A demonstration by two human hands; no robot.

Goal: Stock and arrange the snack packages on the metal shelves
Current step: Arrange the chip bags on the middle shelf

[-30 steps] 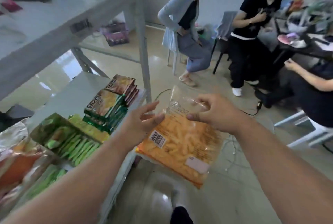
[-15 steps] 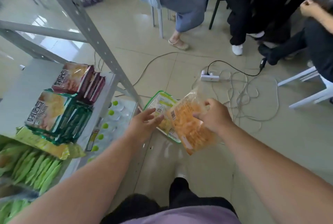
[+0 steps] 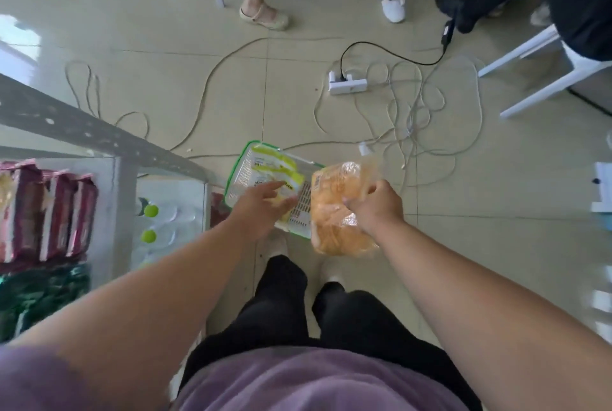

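My right hand point(image 3: 376, 207) grips a clear bag of orange snacks point(image 3: 334, 222) by its upper edge, low over the floor. My left hand point(image 3: 261, 208) reaches with loose, straight fingers over a green-rimmed white basket point(image 3: 236, 175) on the floor, touching or just above a yellow-and-white package point(image 3: 273, 162) inside it. On the left, the metal shelf point(image 3: 117, 198) carries dark red packages point(image 3: 49, 212) and green packages point(image 3: 39, 291), both blurred.
A grey shelf post point(image 3: 86, 131) slants across the left. Bottles with green caps point(image 3: 150, 223) sit on the lower shelf. A white power strip point(image 3: 347, 84) and tangled cables point(image 3: 414, 116) lie on the tiled floor. Seated people's feet point(image 3: 265, 15) and a white chair point(image 3: 543, 69) are beyond.
My view has tipped down toward the floor. Both hands have dropped to the basket, the right still carrying the orange bag, the left stretching onto the yellow package.
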